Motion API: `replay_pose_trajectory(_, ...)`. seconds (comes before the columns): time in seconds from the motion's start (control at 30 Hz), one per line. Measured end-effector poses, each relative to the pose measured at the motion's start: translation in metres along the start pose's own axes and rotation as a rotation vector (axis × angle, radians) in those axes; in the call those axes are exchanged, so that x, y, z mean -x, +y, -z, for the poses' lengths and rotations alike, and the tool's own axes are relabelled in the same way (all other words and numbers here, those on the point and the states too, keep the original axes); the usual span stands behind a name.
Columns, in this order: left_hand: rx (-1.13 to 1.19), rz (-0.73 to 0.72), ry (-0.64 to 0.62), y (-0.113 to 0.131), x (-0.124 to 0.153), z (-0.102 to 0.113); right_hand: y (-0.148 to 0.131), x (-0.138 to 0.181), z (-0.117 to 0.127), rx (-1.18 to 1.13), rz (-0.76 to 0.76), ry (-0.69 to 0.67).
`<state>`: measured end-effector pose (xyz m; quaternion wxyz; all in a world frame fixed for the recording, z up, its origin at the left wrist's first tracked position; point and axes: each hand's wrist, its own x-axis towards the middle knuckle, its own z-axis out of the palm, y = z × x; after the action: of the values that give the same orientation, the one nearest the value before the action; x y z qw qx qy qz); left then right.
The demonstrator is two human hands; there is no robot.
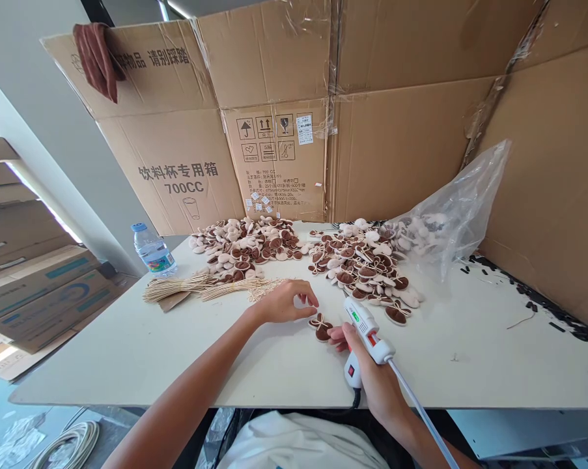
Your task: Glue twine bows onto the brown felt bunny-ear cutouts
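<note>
My right hand (366,358) is wrapped around a white hot glue gun (363,319), its nozzle pointing away from me and to the left. A long glue stick (423,413) sticks out of its back end. Beside the right fingertips a small brown plush piece (323,331) with a cream string bow lies on the table; whether they touch it, I cannot tell. Just above and left of that piece hovers my left hand (286,301), thumb and index finger curved with a small gap between the tips. Nothing shows between them.
Heaps of brown and cream plush pieces (247,244) (362,260) lie farther back. A clear plastic bag (462,215) holds more. Bundles of cream string (181,285) and a water bottle (153,251) are at left. Cardboard walls (396,143) enclose the back of the white table (176,358). Black bits (532,306) line the right edge.
</note>
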<state>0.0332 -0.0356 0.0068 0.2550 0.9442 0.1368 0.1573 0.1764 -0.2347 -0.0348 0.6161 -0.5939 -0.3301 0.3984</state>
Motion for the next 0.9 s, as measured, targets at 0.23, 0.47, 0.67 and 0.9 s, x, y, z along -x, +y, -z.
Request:
replay_pose_trajectory(0.23, 0.072, -0.041, -0.025, 0.005, -0.002, -0.010, -0.010, 0.002, -0.002, 0.049, -0.004, -0.024)
replay_pose_trajectory(0.47, 0.085, -0.083, -0.032, 0.007, -0.004, -0.013, -0.017, 0.006, -0.003, 0.102, -0.072, -0.053)
replay_pose_trajectory(0.67, 0.077, -0.090, -0.042, 0.007, -0.005, -0.014, -0.019, 0.007, -0.004, 0.097, -0.080, -0.037)
replay_pose_trajectory(0.9, 0.077, -0.081, -0.045, 0.006, -0.006, -0.015, -0.019, 0.007, -0.005, 0.109, -0.060, -0.026)
